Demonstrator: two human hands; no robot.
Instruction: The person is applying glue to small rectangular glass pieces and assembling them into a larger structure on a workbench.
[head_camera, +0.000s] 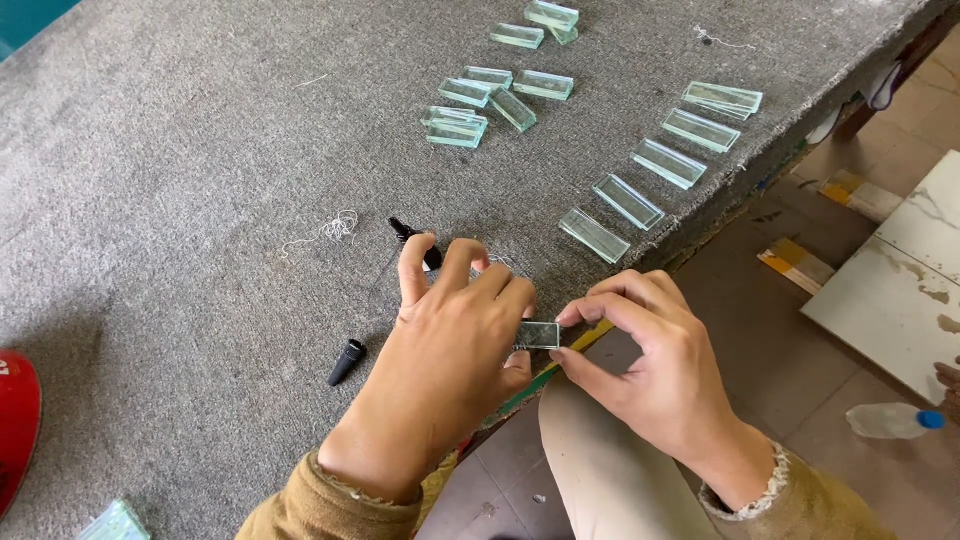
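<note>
Your two hands meet at the near edge of the table (180, 180), which is covered with grey carpet. Your right hand (655, 365) pinches a small glass piece (538, 335) between the thumb and the first fingers, at its right end. Your left hand (455, 340) touches the left end of the same piece; its fingers are curled, and a black pen (412, 236) passes under them, with the tip pointing far and left. The glass piece is just over the table edge, between both hands. A black pen cap (347, 362) lies just left of your left hand. Farther right, five glass pieces make a diagonal row (660, 165) along the table edge. Farther still, a loose group (490, 95) of glass pieces lies in the middle.
</note>
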